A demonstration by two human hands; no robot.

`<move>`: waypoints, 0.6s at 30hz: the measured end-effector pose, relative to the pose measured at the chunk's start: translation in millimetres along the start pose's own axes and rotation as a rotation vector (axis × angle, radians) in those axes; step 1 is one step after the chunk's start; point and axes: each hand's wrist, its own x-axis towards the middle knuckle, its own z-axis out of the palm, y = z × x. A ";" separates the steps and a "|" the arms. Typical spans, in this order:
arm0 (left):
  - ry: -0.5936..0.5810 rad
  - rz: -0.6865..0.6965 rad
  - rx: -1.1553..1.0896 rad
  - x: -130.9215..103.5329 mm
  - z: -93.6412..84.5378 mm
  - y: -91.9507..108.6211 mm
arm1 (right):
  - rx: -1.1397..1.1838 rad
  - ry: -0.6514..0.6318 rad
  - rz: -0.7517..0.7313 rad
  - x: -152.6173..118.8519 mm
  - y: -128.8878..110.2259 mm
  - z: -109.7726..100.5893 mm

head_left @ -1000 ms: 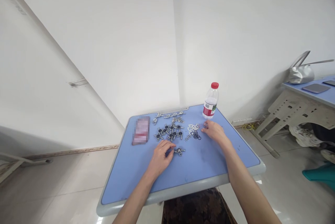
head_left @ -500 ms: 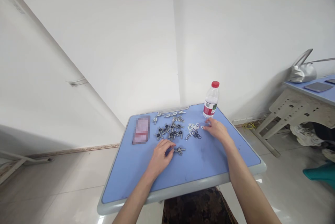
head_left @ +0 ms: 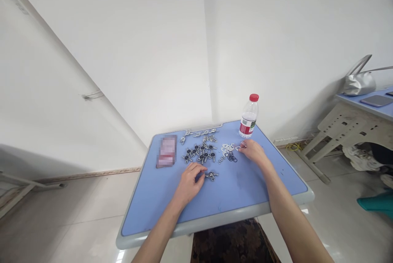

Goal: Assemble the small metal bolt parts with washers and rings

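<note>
My left hand (head_left: 193, 179) rests on the blue table (head_left: 242, 189), its thumb and fingertips closed at the end of a metal fitting (head_left: 211, 176). To the right, my right hand (head_left: 251, 150) pinches a small flat silvery piece (head_left: 237, 147) at the edge of a group of thin metal plates (head_left: 226, 147). Black rings (head_left: 232, 157) and tiny metal nuts (head_left: 221, 159) lie just in front of those plates. Several metal fittings with black round centres (head_left: 202, 157) are grouped beyond my left hand. More fittings without black centres (head_left: 209, 139) lie behind them.
A bottle with a red cap (head_left: 249, 116) stands at the back right of the table. A blurred pinkish flat item (head_left: 166, 151) lies at the left. Another table (head_left: 353, 105) with a silver bag (head_left: 359, 84) is at the far right.
My right hand's fingers have drawn together on the small flat piece. My left hand stays at the metal fitting. The whole view has shifted slightly.
</note>
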 end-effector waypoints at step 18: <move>-0.051 0.005 -0.008 -1.4 2.4 2.3 | 0.154 -0.436 -0.708 -71.2 -50.3 16.5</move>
